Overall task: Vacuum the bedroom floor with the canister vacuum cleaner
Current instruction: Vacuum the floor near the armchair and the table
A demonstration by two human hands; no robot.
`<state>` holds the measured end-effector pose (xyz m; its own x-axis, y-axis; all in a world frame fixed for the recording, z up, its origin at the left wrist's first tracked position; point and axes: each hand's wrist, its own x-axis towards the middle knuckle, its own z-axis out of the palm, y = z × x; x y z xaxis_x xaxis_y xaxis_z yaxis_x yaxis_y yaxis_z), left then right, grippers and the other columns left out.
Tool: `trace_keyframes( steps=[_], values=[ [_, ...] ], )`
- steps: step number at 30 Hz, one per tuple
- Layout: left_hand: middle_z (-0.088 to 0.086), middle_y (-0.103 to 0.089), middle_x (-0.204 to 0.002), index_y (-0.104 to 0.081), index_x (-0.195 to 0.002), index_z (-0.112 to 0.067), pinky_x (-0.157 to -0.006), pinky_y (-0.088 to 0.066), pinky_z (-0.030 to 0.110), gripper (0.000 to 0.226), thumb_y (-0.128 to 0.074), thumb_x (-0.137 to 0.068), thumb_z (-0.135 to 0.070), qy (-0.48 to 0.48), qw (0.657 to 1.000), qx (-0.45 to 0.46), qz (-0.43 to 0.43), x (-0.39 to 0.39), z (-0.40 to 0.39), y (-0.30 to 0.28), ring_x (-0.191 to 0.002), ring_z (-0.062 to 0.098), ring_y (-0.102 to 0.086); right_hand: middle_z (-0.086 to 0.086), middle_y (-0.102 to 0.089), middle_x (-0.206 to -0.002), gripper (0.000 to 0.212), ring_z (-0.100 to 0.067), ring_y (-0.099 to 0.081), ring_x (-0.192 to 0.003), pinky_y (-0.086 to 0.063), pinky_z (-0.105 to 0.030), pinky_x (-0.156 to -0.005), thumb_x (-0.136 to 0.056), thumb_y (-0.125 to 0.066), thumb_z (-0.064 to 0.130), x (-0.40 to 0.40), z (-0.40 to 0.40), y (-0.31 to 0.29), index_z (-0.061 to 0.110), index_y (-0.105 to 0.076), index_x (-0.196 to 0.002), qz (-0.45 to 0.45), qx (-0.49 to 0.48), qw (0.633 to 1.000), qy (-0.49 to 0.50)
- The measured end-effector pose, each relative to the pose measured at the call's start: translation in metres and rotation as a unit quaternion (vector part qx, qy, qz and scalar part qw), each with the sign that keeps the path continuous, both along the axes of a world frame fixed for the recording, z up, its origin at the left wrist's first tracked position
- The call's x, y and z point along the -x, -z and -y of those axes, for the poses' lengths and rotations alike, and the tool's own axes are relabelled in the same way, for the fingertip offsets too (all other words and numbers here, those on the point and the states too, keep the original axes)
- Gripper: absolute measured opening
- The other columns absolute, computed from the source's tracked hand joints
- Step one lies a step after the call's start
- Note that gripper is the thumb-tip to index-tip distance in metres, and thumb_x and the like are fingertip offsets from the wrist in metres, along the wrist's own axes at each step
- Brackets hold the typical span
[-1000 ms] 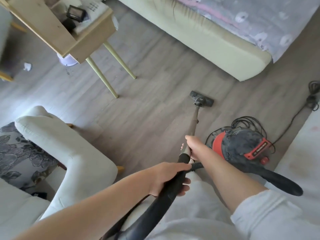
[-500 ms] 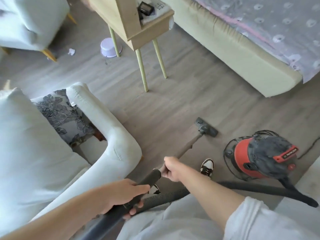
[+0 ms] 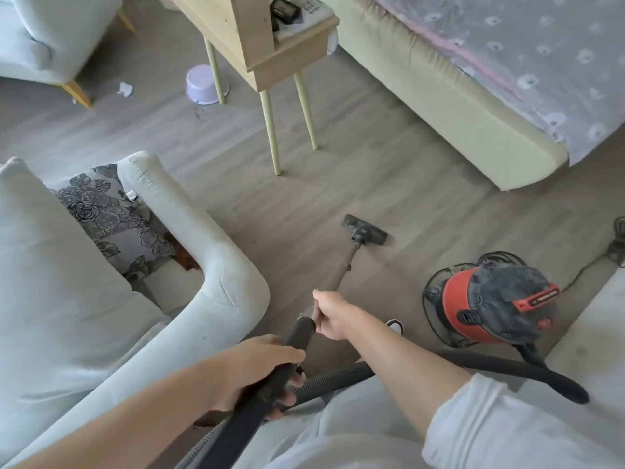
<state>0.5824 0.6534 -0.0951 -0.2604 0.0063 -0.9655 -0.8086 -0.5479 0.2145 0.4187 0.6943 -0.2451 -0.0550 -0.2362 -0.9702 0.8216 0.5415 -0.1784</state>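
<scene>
A red and black canister vacuum (image 3: 490, 306) stands on the grey wood floor (image 3: 389, 184) at the right. Its black hose (image 3: 490, 367) runs along the floor to a black handle tube (image 3: 297, 346). My left hand (image 3: 260, 370) grips that tube low down. My right hand (image 3: 333, 316) grips the wand (image 3: 343, 270) just above it. The wand slopes forward to the dark floor nozzle (image 3: 365, 230), which lies flat on the floor between the armchair and the bed.
A pale armchair (image 3: 111, 282) with a flowered cushion (image 3: 111, 218) fills the left. A wooden side table (image 3: 267, 38) on thin legs stands ahead, a bed (image 3: 456, 96) at the right. A lilac bowl (image 3: 204, 84) and crumpled paper (image 3: 125, 89) lie beyond. The power cord (image 3: 605, 255) trails right.
The view has swung left and back, bringing the armchair into view. The nozzle has moved a little forward on the floor since half a second ago. Both hands keep their hold.
</scene>
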Motion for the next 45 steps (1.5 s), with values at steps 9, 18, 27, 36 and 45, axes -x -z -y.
trace_keyframes(
  steps=[9, 18, 27, 36, 45],
  values=[
    [0.021, -0.072, -0.098, -0.061, -0.112, -0.01, -0.049, -0.055, 0.028, 0.04, -0.062, -0.099, -0.048, -0.063, 0.997, -0.052, -0.003, 0.198, -0.007, 0.053, -0.054, 0.022, -0.063, -0.006, -0.058, -0.081, 0.022, -0.021, -0.063, -0.072, -0.057, -0.029, -0.074, -0.1, -0.045, 0.025, 0.136, -0.011, 0.008, 0.01, -0.048, -0.084, -0.044, -0.017, 0.995, 0.086],
    [0.006, -0.063, -0.061, -0.056, -0.087, -0.013, -0.037, -0.047, 0.024, 0.045, -0.053, -0.101, -0.056, -0.045, 0.994, 0.001, 0.102, 0.369, -0.037, 0.099, -0.036, 0.014, -0.053, -0.01, -0.051, -0.137, 0.041, -0.025, -0.054, -0.118, -0.05, -0.041, -0.091, -0.101, -0.044, 0.035, 0.324, -0.117, 0.035, 0.015, -0.046, -0.138, -0.041, 0.051, 0.998, -0.003],
    [0.006, -0.051, -0.058, -0.044, -0.091, -0.014, -0.04, -0.048, 0.023, 0.035, -0.051, -0.104, -0.045, -0.03, 0.995, 0.016, 0.094, 0.506, -0.079, 0.109, -0.037, 0.017, -0.051, -0.008, -0.056, -0.081, 0.048, -0.026, -0.056, -0.077, -0.042, -0.037, -0.072, -0.1, -0.033, 0.046, 0.473, -0.304, 0.078, 0.008, -0.055, -0.08, -0.328, -0.178, 0.922, -0.097],
    [0.006, -0.05, -0.069, -0.041, -0.104, -0.013, -0.042, -0.05, 0.025, 0.026, -0.056, -0.099, -0.034, -0.009, 0.995, 0.035, 0.094, 0.545, -0.104, 0.14, -0.04, 0.018, -0.049, -0.02, -0.052, -0.131, 0.048, -0.038, -0.051, -0.12, -0.044, -0.043, -0.098, -0.102, -0.033, 0.038, 0.475, -0.405, 0.116, 0.006, -0.05, -0.133, -0.359, -0.254, 0.851, -0.288],
    [0.003, -0.05, -0.06, -0.046, -0.092, -0.015, -0.044, -0.05, 0.023, 0.032, -0.063, -0.097, -0.042, -0.115, 0.986, 0.037, 0.118, 0.576, -0.197, 0.191, -0.04, 0.014, -0.049, -0.019, -0.056, -0.127, 0.041, -0.035, -0.05, -0.118, -0.039, -0.044, -0.098, -0.101, -0.032, 0.033, 0.521, -0.469, 0.188, 0.008, -0.049, -0.129, -0.402, -0.262, 0.778, -0.405]
  ],
)
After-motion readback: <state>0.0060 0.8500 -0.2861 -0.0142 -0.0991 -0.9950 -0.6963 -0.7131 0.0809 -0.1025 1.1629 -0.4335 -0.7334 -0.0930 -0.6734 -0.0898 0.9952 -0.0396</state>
